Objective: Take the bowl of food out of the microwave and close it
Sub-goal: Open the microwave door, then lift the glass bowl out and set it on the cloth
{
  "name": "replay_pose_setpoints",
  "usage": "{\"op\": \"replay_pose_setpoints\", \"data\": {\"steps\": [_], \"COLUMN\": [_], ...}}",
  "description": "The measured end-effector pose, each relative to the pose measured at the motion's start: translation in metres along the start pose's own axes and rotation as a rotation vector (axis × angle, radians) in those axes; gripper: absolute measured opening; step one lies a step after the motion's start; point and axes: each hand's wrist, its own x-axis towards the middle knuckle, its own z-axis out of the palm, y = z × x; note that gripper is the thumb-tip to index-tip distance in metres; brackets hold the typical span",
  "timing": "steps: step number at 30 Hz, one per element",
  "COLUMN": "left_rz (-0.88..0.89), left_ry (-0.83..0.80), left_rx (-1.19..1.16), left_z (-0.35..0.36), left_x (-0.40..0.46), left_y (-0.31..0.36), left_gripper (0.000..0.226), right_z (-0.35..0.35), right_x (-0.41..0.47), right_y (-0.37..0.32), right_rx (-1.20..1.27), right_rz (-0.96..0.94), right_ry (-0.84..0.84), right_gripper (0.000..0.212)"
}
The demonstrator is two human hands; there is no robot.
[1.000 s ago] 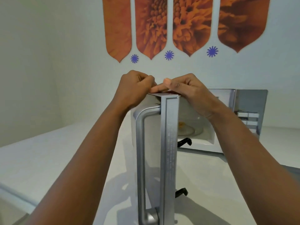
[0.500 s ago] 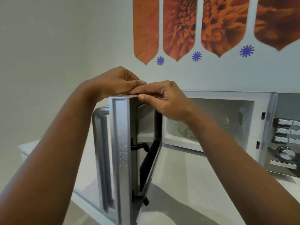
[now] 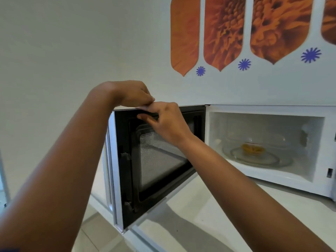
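Note:
A white microwave (image 3: 269, 110) stands on the counter with its door (image 3: 154, 170) swung wide open to the left. Inside, a clear glass bowl (image 3: 254, 146) with orange-yellow food rests on the glass turntable (image 3: 272, 160). My left hand (image 3: 132, 94) lies over the top edge of the door, fingers curled on it. My right hand (image 3: 167, 120) grips the same top edge from the inner side, thumb under the rim. Both hands are well left of the bowl.
A white counter (image 3: 209, 211) runs under the door and microwave; its front edge passes below the door's corner. Floor tiles (image 3: 98, 231) show lower left. Orange flower decals (image 3: 223, 33) cover the wall above. The control panel lies cut off at the right.
The door has swung further open to the left with both hands on its top edge. The view has shifted, and the cavity with the bowl now shows plainly.

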Motion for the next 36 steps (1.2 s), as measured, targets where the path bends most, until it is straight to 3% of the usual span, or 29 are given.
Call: {"op": "replay_pose_setpoints", "data": {"steps": [7, 11, 14, 19, 22, 26, 32, 36], "left_rz": [-0.056, -0.095, -0.106, 0.111, 0.255, 0.317, 0.198, 0.138], "left_ry": [0.180, 0.278, 0.438, 0.697, 0.765, 0.666, 0.239, 0.003], "left_rx": [0.135, 0.222, 0.273, 0.151, -0.009, -0.237, -0.537, -0.559], "left_z": [0.020, 0.029, 0.043, 0.074, 0.097, 0.132, 0.193, 0.239], "left_x": [0.012, 0.020, 0.024, 0.033, 0.043, 0.063, 0.114, 0.147], "left_y": [0.008, 0.020, 0.029, 0.056, 0.079, 0.103, 0.119, 0.120], "left_gripper": [0.037, 0.035, 0.037, 0.038, 0.035, 0.030, 0.028, 0.031], "right_z": [0.004, 0.000, -0.012, -0.050, -0.076, -0.109, -0.149, -0.172], "right_x": [-0.009, -0.023, -0.038, -0.061, -0.078, -0.104, -0.123, -0.133], "right_y": [0.010, 0.020, 0.036, 0.073, 0.099, 0.130, 0.181, 0.221], "right_rx": [-0.045, -0.058, -0.053, -0.096, -0.215, -0.330, -0.430, -0.474], "right_rz": [-0.042, -0.059, -0.045, 0.154, 0.285, 0.441, 0.737, 0.945], "right_ry": [0.066, 0.022, 0.084, 0.264, 0.325, 0.341, 0.315, 0.269], "right_gripper": [0.019, 0.026, 0.035, 0.033, 0.029, 0.026, 0.028, 0.030]}}
